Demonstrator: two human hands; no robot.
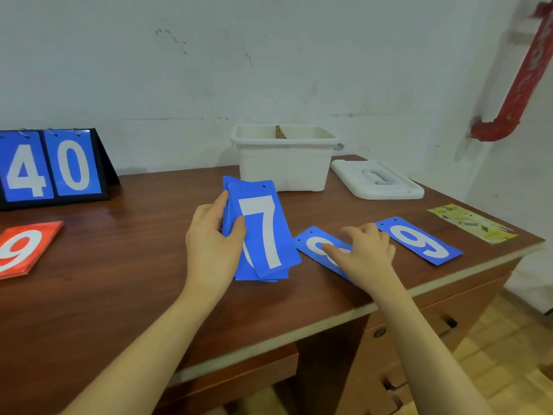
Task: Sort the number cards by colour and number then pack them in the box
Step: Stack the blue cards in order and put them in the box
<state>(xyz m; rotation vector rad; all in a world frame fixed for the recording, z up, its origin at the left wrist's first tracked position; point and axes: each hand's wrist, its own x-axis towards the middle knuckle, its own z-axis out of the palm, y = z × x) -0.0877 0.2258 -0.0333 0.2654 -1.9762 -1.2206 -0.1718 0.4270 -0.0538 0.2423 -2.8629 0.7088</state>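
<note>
1. Number cards lay in several places on the brown bench [125,265]: a blue stack [263,235] topped by a 7 was held near the middle, a single blue card [311,247] lay flat just right of it, and a blue 9 card [419,239] lay flat further right, near the bench's right edge.
2. Left hand [214,238] was clamped on the blue stack, thumb across the face of the 7 and fingers wrapped round the stack's left edge.
3. Right hand [363,253] rested on the single blue card with its fingers spread and loosely curled; its grip was apart, and it covered most of the numeral, so the number could not be read.
4. Red cards [21,250], a 9 showing on top, sat in a pile at the bench's left edge, well apart from the blue ones.
5. Behind the hands stood the white box [284,166], open at the top, with its white lid [377,181] lying flat just to its right.
6. A flip scoreboard [51,166] reading 4 and 0 on blue cards stood at the far left.
7. A yellow leaflet [469,223] lay near the right corner.
</note>
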